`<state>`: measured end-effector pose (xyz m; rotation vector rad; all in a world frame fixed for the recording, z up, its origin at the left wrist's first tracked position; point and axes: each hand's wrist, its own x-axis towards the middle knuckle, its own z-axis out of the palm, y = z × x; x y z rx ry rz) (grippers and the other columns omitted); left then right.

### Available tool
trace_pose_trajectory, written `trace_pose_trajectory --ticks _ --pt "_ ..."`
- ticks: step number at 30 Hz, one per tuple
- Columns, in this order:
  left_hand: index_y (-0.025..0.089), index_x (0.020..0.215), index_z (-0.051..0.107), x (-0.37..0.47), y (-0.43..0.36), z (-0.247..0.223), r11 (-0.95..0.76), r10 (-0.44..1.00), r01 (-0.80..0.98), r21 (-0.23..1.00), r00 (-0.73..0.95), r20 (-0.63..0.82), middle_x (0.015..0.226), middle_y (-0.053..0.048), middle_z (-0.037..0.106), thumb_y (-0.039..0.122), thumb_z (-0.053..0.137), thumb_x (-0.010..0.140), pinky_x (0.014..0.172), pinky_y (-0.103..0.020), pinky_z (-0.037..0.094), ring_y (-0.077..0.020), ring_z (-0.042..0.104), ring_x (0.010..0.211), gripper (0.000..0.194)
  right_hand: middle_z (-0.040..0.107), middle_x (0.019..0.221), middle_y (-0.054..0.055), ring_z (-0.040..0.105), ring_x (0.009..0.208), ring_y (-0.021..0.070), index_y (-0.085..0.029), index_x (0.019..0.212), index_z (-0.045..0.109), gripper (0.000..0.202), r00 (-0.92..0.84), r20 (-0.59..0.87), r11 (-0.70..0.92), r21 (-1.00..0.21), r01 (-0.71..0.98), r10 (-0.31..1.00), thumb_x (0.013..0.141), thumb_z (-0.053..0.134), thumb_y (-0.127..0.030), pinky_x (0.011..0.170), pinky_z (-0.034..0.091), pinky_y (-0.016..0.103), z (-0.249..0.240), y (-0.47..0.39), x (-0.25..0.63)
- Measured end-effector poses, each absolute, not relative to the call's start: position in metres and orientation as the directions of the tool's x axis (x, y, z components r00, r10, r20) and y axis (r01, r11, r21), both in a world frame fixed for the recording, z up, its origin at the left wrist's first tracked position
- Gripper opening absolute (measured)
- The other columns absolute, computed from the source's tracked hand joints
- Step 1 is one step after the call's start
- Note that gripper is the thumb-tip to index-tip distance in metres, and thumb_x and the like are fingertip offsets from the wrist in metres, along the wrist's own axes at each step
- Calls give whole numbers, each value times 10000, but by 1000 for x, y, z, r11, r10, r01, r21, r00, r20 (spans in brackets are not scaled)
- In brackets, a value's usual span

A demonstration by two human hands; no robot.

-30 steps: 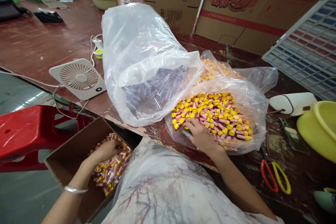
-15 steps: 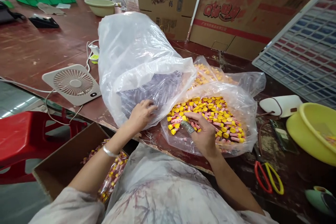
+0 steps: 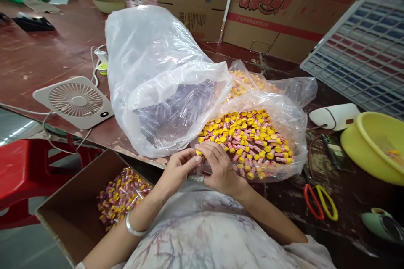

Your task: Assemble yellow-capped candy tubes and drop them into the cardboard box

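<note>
My left hand (image 3: 179, 171) and my right hand (image 3: 222, 171) meet at the table's front edge, fingers closed together. Between them shows a small yellow cap (image 3: 198, 152), with a bit of a clear plastic tube (image 3: 198, 170) below it; the fingers hide most of both. One right finger has a grey wrap. Just beyond the right hand lies an open clear bag (image 3: 298, 147) of yellow-capped pieces with red-and-white patterned bodies (image 3: 252, 143). Behind the left hand, a big translucent bag (image 3: 151, 46) lies with its mouth towards me, clear tubes (image 3: 186, 105) inside.
Below left, a cardboard box (image 3: 72, 206) holds capped tubes (image 3: 123, 195), beside a red stool (image 3: 28, 172). A white fan (image 3: 78, 101) stands on the left. To the right are scissors (image 3: 320, 201), a phone (image 3: 337, 151), a yellow basin (image 3: 372, 147) and a wire rack (image 3: 356, 46).
My left hand has come out of the big bag's mouth, and my right hand has left the capped pieces. Both are now together in front of me. The view has shifted slightly.
</note>
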<state>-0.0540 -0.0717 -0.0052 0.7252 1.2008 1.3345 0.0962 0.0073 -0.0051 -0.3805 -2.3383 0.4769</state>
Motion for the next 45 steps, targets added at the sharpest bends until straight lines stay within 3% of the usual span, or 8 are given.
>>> trace_pose_trajectory --ticks 5,9,12,17,24,34,40,45 --pt "160 868 621 -43 -76 -18 312 932 -457 833 -25 -363 718 0 621 463 799 735 643 -265 484 -134 588 620 376 658 1311 121 544 1339 290 -199 1415 485 603 -793 452 859 -483 168 409 842 670 -228 1195 397 531 -15 6 106" --pt "184 808 584 -85 -61 -12 180 936 114 977 -324 -135 706 11 597 335 681 805 665 -279 474 -154 583 647 180 602 1414 105 547 1335 265 -234 1433 514 579 -800 320 824 -454 341 507 877 664 -176 1133 467 447 -7 47 130" --pt "175 1019 677 -129 -32 -7 265 836 650 712 -523 166 939 -67 702 270 613 878 802 -331 480 -229 651 866 181 687 1201 108 658 1112 263 -214 1165 688 424 -711 261 757 -261 599 653 835 546 11 947 550 397 -14 78 141" --pt "161 1249 691 -162 18 -16 451 860 839 306 -499 102 1181 -180 677 260 559 951 809 -379 495 -314 686 974 341 712 1085 94 693 966 228 -194 959 689 353 -728 186 749 -242 617 660 797 493 50 821 556 331 -34 91 141" --pt "171 1154 724 -135 -10 -19 -59 850 725 686 -324 415 923 -54 681 300 710 902 770 -282 509 -173 639 809 284 733 1042 72 711 955 210 -212 917 653 131 -347 282 351 -924 155 894 877 707 -324 829 597 341 -14 76 130" --pt "261 1297 674 -74 -62 -5 -596 593 717 362 89 800 905 -42 674 146 551 987 689 -255 519 -133 624 785 352 744 864 2 692 747 155 -227 960 746 264 -546 -70 -224 -949 -221 835 787 816 -413 718 592 287 -6 46 88" --pt "276 1342 660 -72 -56 -23 -556 632 720 415 41 774 971 -69 695 130 587 945 700 -259 528 -154 650 827 429 681 1266 84 663 1158 260 -238 1333 598 760 -768 50 -27 -996 -88 638 687 890 -512 976 560 371 4 27 101" --pt "230 1467 560 -58 -50 -14 -244 945 178 953 -178 275 1047 -102 732 293 590 973 869 -359 560 -217 692 959 499 638 1321 88 617 1224 272 -266 1350 551 668 -583 290 464 -869 172 759 754 849 -315 1073 508 426 -2 21 101"
